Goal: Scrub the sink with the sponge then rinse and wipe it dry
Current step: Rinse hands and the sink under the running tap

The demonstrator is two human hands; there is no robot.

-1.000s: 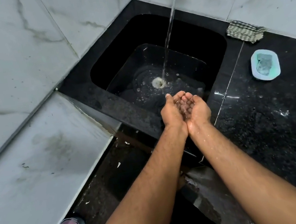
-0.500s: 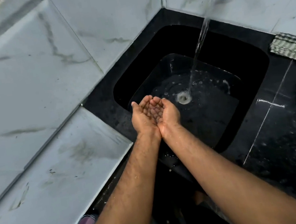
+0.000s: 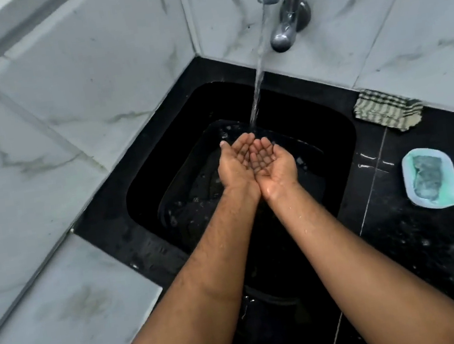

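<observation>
The black sink (image 3: 147,201) sits in a corner of the black counter, wet inside. A chrome tap (image 3: 283,7) on the back wall pours a stream of water (image 3: 257,79) down. My left hand (image 3: 235,164) and my right hand (image 3: 273,162) are pressed side by side, palms up, forming a cup over the basin right under the stream's lower end. Neither hand holds an object. The green sponge (image 3: 428,178) lies in a pale blue dish (image 3: 407,162) on the counter to the right. A striped cloth (image 3: 388,114) lies folded against the back wall.
White marble tiles (image 3: 87,74) cover the walls left and behind the sink. A white ledge (image 3: 52,330) runs along the lower left. The black counter (image 3: 437,243) to the right is speckled with water drops.
My cupped hands have moved from the sink's left side to right under the water stream. The view has tilted up, bringing the whole tap into sight.
</observation>
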